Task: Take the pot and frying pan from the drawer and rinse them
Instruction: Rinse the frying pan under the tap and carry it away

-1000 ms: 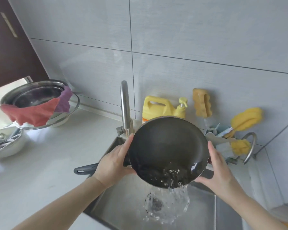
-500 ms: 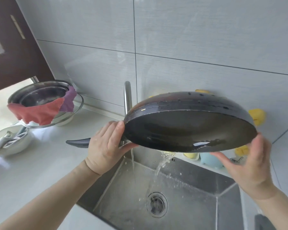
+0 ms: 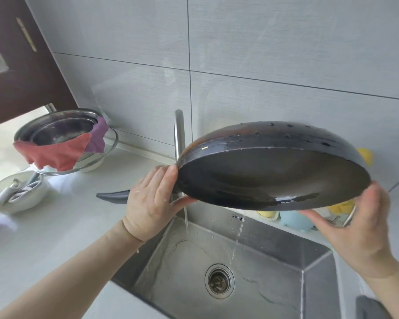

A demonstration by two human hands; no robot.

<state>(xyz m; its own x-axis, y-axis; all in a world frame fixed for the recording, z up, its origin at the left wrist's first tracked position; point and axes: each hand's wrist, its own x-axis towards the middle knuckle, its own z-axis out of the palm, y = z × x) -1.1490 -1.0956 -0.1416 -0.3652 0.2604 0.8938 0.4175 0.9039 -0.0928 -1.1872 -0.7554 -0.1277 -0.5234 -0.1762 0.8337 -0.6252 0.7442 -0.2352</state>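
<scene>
In the head view the frying pan [image 3: 272, 166] is held above the sink [image 3: 309, 254], tilted almost upside down, with the left hand [image 3: 150, 199] gripping it where the dark handle [image 3: 113, 195] joins the rim and the right hand [image 3: 359, 226] supporting the far-right rim with curled fingers and thumb; thin water runs from the pan into the sink. The wet rim may slip from the right hand, I think, and the pan could then hit the faucet [image 3: 179, 134] just behind its left edge. There is open room below over the sink, while the steel bowl [image 3: 62, 130] with cloths stands well apart on the left tabletop [image 3: 55, 226].
</scene>
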